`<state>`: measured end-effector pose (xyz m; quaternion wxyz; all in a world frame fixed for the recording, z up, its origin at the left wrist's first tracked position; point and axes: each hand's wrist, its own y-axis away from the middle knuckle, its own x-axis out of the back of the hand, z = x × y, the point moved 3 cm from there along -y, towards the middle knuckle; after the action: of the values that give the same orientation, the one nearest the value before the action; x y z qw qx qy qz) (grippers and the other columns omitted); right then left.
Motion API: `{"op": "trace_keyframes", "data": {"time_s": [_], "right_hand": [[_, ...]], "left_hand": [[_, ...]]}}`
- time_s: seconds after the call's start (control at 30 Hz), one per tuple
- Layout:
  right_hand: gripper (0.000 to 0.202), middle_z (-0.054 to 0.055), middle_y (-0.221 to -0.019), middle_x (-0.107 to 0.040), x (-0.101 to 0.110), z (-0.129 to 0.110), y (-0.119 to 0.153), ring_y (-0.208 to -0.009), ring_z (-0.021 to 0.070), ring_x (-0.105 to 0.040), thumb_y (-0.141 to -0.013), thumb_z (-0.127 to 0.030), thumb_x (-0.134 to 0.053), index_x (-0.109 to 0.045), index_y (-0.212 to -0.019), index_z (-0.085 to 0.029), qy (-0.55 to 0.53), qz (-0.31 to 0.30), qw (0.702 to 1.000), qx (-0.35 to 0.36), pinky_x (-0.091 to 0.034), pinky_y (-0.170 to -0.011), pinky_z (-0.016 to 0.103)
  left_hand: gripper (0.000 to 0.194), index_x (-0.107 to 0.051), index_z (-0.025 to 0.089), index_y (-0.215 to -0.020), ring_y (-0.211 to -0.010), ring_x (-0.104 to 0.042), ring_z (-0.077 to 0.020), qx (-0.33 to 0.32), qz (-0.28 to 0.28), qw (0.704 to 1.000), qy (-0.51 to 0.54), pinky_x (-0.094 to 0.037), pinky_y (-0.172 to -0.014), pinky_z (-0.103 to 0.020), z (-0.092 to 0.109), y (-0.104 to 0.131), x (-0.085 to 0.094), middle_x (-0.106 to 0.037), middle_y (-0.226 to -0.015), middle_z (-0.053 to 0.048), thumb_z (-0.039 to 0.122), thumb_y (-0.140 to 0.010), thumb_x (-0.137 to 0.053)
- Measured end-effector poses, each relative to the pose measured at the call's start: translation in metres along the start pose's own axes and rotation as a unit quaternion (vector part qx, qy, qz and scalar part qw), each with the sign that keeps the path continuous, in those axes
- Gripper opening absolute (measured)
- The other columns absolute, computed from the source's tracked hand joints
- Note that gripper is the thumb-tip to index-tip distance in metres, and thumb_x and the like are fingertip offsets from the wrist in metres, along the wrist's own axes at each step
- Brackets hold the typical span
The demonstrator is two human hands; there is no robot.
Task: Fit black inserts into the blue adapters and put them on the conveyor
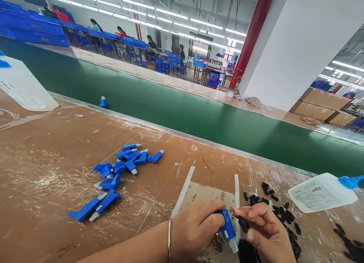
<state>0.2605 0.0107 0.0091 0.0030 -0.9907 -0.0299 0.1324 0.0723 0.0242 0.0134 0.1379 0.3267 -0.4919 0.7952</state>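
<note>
left hand (pixel 195 227) is closed on small blue plastic connector (pixel 228 229), long axis tilted toward right hand (pixel 263 229), which is pinching a black plastic piece (pixel 243 224) just beside it over the brown counter (pixel 51 172).

white bottle (pixel 322 193) | label printed, too small to read | no other legible text

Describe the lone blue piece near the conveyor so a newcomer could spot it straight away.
Find the long green conveyor belt running across the bench. At its near metal edge, towards the left, one small blue piece stands alone. Unlike the blue parts heaped mid-table, it has nothing beside it.
</note>
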Motion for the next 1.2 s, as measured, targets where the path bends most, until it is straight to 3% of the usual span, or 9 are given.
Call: {"op": "trace_keyframes", "data": {"time_s": [0.13,0.3,0.37,0.57,0.93,1.03,1.2], "right_hand": [[0.029,0.004,-0.091,-0.077,-0.008,-0.007,0.002,-0.101,0.0208,-0.068,-0.072,-0.049,-0.086,-0.068,-0.078,-0.027,0.07,-0.057,0.994,0.057,-0.054,-0.09,0.03],[0.016,0.007,-0.093,-0.077,-0.016,-0.019,-0.004,-0.097,0.0234,-0.071,-0.082,-0.044,-0.078,-0.075,-0.084,-0.029,0.151,-0.151,0.965,0.153,-0.06,-0.082,0.033],[0.014,0.007,-0.092,-0.077,-0.018,-0.022,-0.006,-0.094,0.0237,-0.072,-0.084,-0.044,-0.077,-0.077,-0.086,-0.03,0.169,-0.15,0.957,0.183,-0.061,-0.08,0.033],[0.013,0.001,-0.101,-0.075,-0.021,-0.023,-0.006,-0.096,0.0211,-0.072,-0.089,-0.041,-0.072,-0.075,-0.102,-0.04,0.202,-0.177,0.937,0.223,-0.057,-0.09,0.029],[0.014,-0.001,-0.104,-0.074,-0.02,-0.017,-0.003,-0.097,0.0209,-0.072,-0.091,-0.04,-0.071,-0.074,-0.104,-0.043,0.221,-0.16,0.935,0.228,-0.056,-0.091,0.027],[0.023,0.001,-0.113,-0.071,-0.018,-0.017,0.0,-0.103,0.0226,-0.069,-0.098,-0.035,-0.062,-0.067,-0.119,-0.041,0.286,-0.188,0.896,0.283,-0.055,-0.094,0.031],[0.045,0.013,-0.127,-0.062,-0.011,-0.002,0.008,-0.119,0.0258,-0.06,-0.106,-0.045,-0.041,-0.045,-0.144,-0.021,0.451,-0.228,0.752,0.424,-0.05,-0.095,0.034]], "left_hand": [[0.022,-0.052,0.018,-0.094,-0.067,-0.056,-0.015,-0.031,0.009,0.999,0.016,-0.046,-0.061,-0.024,0.007,0.002,0.002,-0.063,-0.08,-0.005,0.016,-0.098,-0.03],[0.019,-0.05,0.019,-0.097,-0.065,-0.056,-0.0163,-0.052,-0.02,0.997,0.046,-0.044,-0.059,-0.026,0.01,0.005,0.008,-0.063,-0.079,-0.005,0.016,-0.097,-0.031],[0.019,-0.05,0.019,-0.101,-0.067,-0.057,-0.0168,-0.055,-0.02,0.997,0.048,-0.045,-0.059,-0.026,0.01,0.005,0.009,-0.065,-0.082,-0.006,0.016,-0.097,-0.031],[0.02,-0.049,0.018,-0.102,-0.06,-0.053,-0.0166,-0.079,0.06,0.994,0.04,-0.042,-0.053,-0.027,0.009,0.006,0.005,-0.062,-0.076,-0.005,0.017,-0.098,-0.029],[0.023,-0.049,0.018,-0.096,-0.063,-0.059,-0.0164,-0.072,0.019,0.997,0.018,-0.05,-0.058,-0.026,0.017,-0.007,0.02,-0.064,-0.074,-0.006,0.015,-0.099,-0.026],[0.021,-0.049,0.017,-0.099,-0.07,-0.062,-0.0171,-0.049,0.019,0.998,0.024,-0.053,-0.062,-0.025,0.015,-0.004,0.017,-0.066,-0.08,-0.007,0.014,-0.098,-0.028],[0.021,-0.046,0.017,-0.114,-0.078,-0.065,-0.0163,0.008,0.038,0.996,0.086,-0.055,-0.068,-0.024,0.01,0.004,0.008,-0.066,-0.087,-0.007,0.012,-0.096,-0.034]]}}
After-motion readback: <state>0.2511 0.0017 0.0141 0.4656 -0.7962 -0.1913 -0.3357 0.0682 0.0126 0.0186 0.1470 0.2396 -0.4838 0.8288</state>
